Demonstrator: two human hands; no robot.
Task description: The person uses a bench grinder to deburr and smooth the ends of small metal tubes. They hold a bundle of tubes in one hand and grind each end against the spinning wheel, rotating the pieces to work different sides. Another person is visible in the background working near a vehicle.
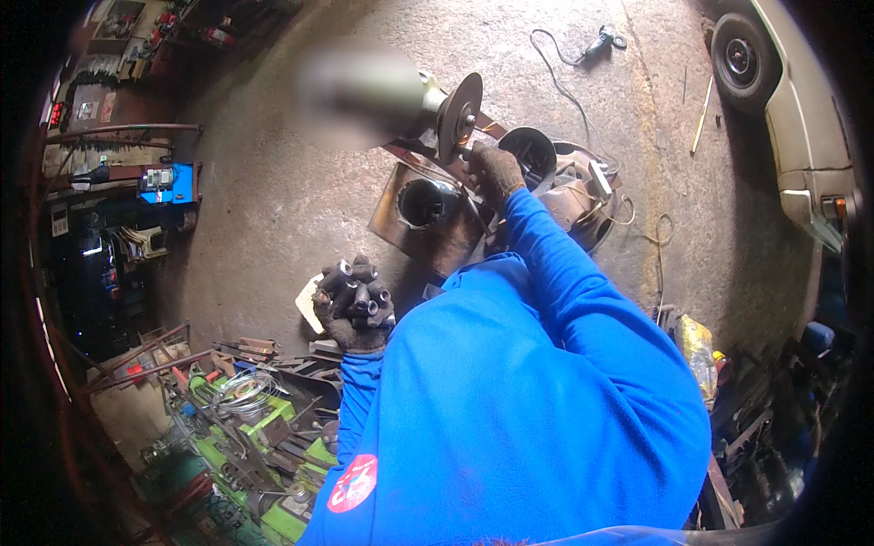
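Note:
My left hand (353, 335), in a dark work glove, is closed around a bunch of several short dark metal tubes (361, 297), their open ends pointing various ways. Ahead and to the right, my gloved right hand (499, 175) is closed on a small metal piece (466, 153), mostly hidden by the fingers. It presses this piece against the lower edge of a grinding wheel (460, 118), and orange sparks show there. The wheel sits on the shaft of a grinder (430, 98), whose far body is blurred.
A short wide pipe (426, 202) stands on a rusty metal stand below the wheel. Right of it is a round dark container (530, 155). A corded power tool (599, 44) lies on the floor. A parked vehicle (801, 118) is at right; scrap metal (273, 400) lies lower left.

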